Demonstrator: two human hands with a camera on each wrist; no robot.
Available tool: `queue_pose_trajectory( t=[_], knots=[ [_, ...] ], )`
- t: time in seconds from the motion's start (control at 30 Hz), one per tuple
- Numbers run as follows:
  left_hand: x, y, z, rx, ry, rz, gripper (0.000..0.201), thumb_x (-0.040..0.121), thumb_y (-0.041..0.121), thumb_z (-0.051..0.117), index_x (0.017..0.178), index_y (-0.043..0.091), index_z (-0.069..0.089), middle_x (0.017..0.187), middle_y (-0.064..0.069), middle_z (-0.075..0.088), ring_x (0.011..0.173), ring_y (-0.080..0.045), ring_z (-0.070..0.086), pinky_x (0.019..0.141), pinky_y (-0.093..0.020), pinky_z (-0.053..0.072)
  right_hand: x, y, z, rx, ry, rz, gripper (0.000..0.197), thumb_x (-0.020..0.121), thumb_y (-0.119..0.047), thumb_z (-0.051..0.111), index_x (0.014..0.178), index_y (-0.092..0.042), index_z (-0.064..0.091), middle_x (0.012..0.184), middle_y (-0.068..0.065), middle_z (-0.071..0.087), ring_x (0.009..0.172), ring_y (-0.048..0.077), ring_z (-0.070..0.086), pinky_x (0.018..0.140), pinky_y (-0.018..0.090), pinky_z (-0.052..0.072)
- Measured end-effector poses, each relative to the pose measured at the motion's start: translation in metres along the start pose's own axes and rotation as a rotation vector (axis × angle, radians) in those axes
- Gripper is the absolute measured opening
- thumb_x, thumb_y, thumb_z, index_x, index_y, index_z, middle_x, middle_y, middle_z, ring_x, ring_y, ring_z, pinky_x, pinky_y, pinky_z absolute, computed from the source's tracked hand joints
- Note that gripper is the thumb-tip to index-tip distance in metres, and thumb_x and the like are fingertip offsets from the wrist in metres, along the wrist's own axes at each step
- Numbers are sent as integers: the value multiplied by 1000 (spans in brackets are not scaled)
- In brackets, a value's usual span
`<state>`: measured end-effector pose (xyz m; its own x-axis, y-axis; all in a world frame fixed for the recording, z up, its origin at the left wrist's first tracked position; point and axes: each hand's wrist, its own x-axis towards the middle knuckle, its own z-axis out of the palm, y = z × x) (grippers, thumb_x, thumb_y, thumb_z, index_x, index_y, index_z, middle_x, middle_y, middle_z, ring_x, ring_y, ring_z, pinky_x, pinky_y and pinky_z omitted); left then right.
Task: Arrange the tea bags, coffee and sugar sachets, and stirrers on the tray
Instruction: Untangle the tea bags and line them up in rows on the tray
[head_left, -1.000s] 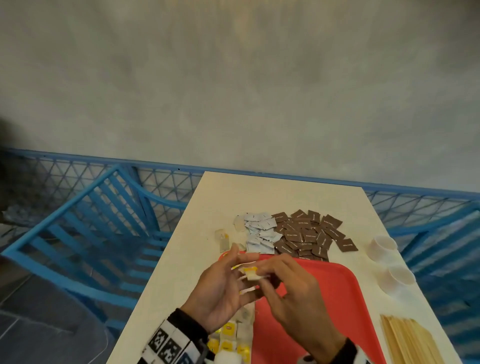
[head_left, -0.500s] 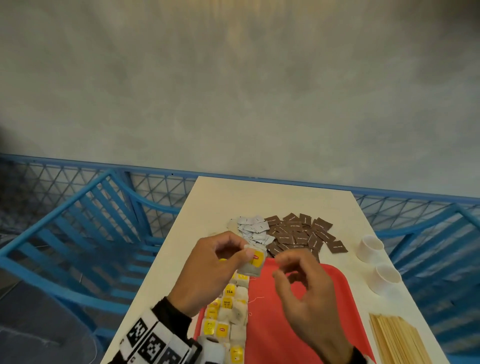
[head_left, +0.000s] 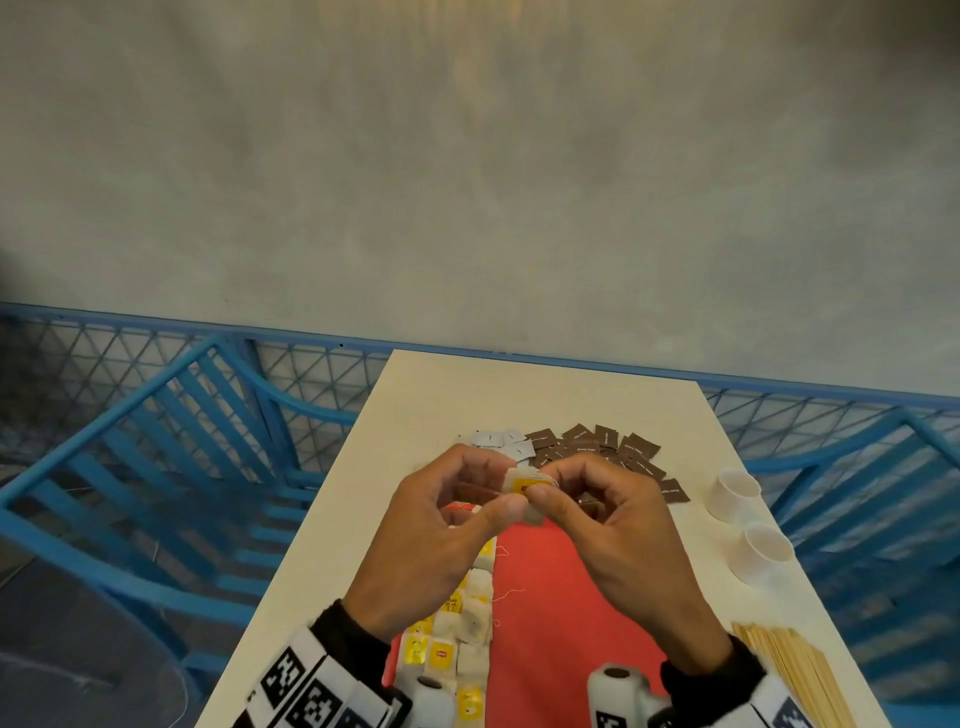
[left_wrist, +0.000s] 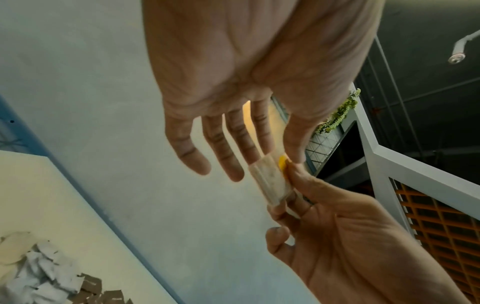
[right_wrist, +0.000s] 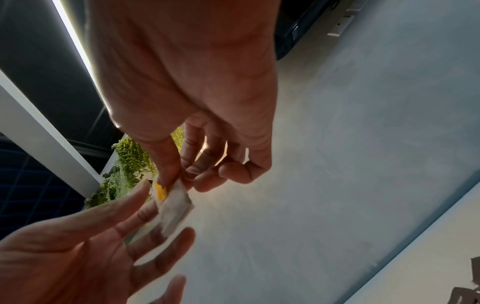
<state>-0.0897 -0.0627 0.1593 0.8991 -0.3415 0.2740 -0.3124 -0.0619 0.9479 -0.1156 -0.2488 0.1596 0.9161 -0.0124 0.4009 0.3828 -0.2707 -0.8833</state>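
Tabletop (head_left: 447, 395); red tray (head_left: 561, 597) at near end, tea-bag row along tray's left edge. Left hand (head_left: 436, 540), right hand (head_left: 618, 540) above tray, both grips pinching one tea bag (head_left: 527, 491); row directly below, nearer left hand.

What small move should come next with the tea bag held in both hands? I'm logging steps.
Probably lower the tea bag to the far end of the tea bag row on the red tray: the left hand and right hand pinch it above that row.
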Motion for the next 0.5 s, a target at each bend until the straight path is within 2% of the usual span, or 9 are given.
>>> queue_pose_trajectory(
  t=[0.13, 0.2, 0.3, 0.4, 0.5],
  knots=[
    [5, 2, 5, -60, 87, 24, 6, 84, 27, 74, 84, 21, 72, 82, -2, 71, 78, -17, 67, 72, -40, 55, -2, -2, 2, 26, -21, -14, 13, 87, -29, 72, 99, -29, 73, 80, 4, 65, 76, 27, 60, 66, 47, 49],
    [6, 2, 5, -87, 105, 14, 10, 82, 28, 73, 82, 17, 72, 80, -4, 72, 78, -18, 67, 73, -38, 55, -3, -2, 1, 51, -48, -22, 12, 88, -32, 74, 96, -24, 73, 79, 5, 63, 75, 27, 59, 65, 46, 48],
    [5, 2, 6, -102, 107, 7, 19, 79, 30, 73, 83, 11, 72, 81, -4, 73, 79, -14, 68, 75, -31, 55, -3, 2, -4, 112, -36, -20, 26, 83, -41, 70, 81, -15, 66, 77, 2, 61, 72, 19, 55, 63, 37, 45],
    [6, -1, 7, -136, 105, -18, 19, 80, 29, 73, 84, 11, 73, 84, -8, 74, 82, -22, 68, 77, -33, 55, -4, 0, -4, 121, -55, -13, 26, 81, -41, 71, 96, -20, 71, 93, 3, 67, 84, 22, 62, 71, 38, 52],
    [7, -3, 8, -145, 123, -23, 16, 83, 31, 75, 83, 15, 74, 84, -8, 74, 85, -29, 68, 79, -37, 56, -5, 2, 1, 74, -7, -13, 27, 80, -44, 72, 84, -18, 73, 87, 4, 68, 80, 20, 65, 70, 35, 54]
  ],
)
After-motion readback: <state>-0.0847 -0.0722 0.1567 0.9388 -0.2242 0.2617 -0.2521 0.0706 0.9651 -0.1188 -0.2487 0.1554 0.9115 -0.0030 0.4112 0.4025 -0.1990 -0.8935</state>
